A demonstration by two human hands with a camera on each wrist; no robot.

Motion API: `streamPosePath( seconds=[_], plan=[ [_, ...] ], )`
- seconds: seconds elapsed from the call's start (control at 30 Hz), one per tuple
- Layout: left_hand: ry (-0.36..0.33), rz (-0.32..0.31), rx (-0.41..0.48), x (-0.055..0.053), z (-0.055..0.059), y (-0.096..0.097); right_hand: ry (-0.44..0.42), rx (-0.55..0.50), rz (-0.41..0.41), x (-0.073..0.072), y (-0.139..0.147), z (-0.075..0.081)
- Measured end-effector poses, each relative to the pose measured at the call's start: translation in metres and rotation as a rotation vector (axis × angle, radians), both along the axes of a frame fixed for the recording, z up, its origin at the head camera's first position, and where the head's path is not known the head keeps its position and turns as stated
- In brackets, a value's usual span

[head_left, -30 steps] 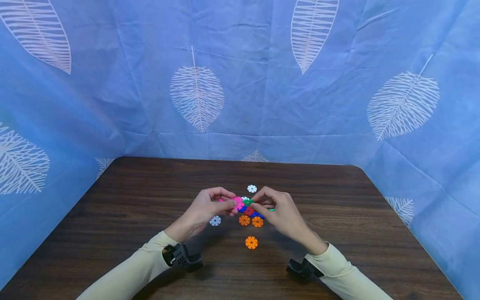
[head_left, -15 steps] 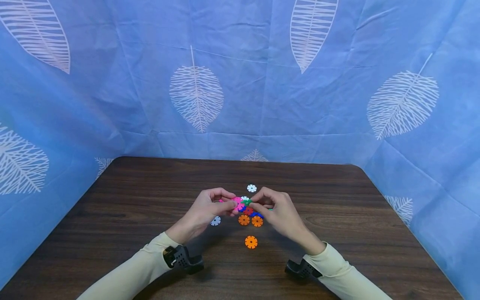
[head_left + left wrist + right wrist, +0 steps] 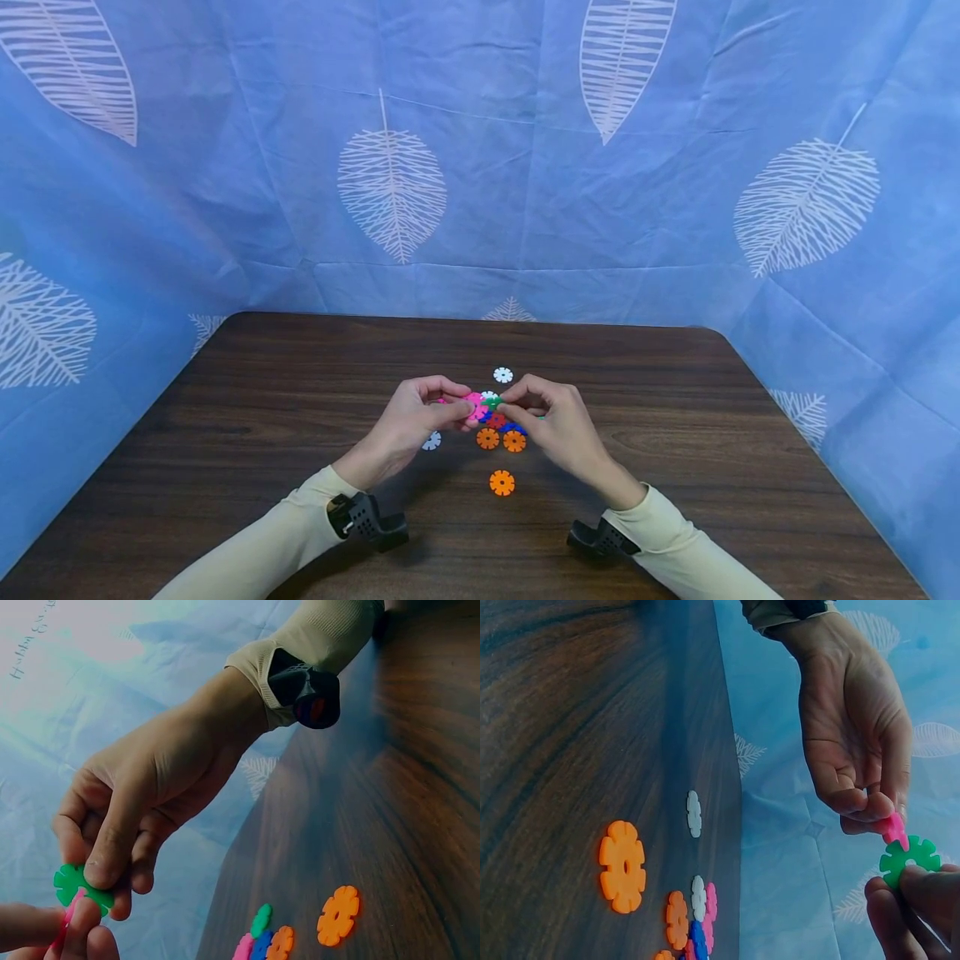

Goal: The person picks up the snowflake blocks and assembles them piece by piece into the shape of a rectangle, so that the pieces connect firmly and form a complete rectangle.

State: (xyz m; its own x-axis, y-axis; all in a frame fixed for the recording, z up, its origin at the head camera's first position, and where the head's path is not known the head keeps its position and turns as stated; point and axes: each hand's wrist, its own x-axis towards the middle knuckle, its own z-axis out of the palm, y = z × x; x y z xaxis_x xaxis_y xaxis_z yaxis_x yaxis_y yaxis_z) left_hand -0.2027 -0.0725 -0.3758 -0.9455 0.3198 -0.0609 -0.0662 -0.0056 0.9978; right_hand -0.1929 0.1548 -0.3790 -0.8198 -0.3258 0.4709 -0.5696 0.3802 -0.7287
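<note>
My left hand [image 3: 405, 425] pinches a pink notched plastic disc [image 3: 896, 829] between thumb and fingers. Opposite it, my right hand [image 3: 562, 427] pinches a green notched disc [image 3: 900, 861] by its edge. The two discs meet at their rims, roughly crosswise, above the table; how deep the slots engage is hard to tell. In the left wrist view the green disc [image 3: 69, 881] shows under the right thumb, and the left fingers cover most of the pink one. Below the hands lie loose discs, among them a red one [image 3: 497, 421], partly hidden.
Two orange discs [image 3: 487, 439] lie side by side just below the hands, with another orange disc [image 3: 502, 482] closer in. A white disc [image 3: 503, 375] lies beyond, and a pale disc [image 3: 431, 441] sits by the left hand. The dark wooden table [image 3: 675, 400] meets a blue leaf-patterned cloth [image 3: 480, 208].
Both hands stay almost in place, still holding the pink and green discs together. The green disc has tilted slightly in the right fingers.
</note>
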Motion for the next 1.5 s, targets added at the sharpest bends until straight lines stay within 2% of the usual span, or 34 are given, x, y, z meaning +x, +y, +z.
streamPosePath(
  seconds=[0.5,0.7,1.1,1.37,1.5],
  plan=[
    [-0.037,0.028,0.017,0.0,-0.005,0.001,0.06,-0.02,-0.021,0.001,-0.004,-0.01],
    [-0.08,0.049,0.027,0.0,-0.006,0.003,0.101,-0.006,-0.015,0.001,-0.004,-0.013],
    [-0.094,0.044,0.072,0.0,0.005,0.0,0.119,0.046,-0.054,0.002,-0.005,0.003],
    [-0.081,0.12,0.084,-0.001,0.005,-0.001,0.148,0.033,-0.095,0.002,-0.005,0.004],
    [-0.091,0.09,0.067,0.001,0.008,-0.001,0.154,0.016,-0.096,0.002,-0.003,0.005]
  ],
)
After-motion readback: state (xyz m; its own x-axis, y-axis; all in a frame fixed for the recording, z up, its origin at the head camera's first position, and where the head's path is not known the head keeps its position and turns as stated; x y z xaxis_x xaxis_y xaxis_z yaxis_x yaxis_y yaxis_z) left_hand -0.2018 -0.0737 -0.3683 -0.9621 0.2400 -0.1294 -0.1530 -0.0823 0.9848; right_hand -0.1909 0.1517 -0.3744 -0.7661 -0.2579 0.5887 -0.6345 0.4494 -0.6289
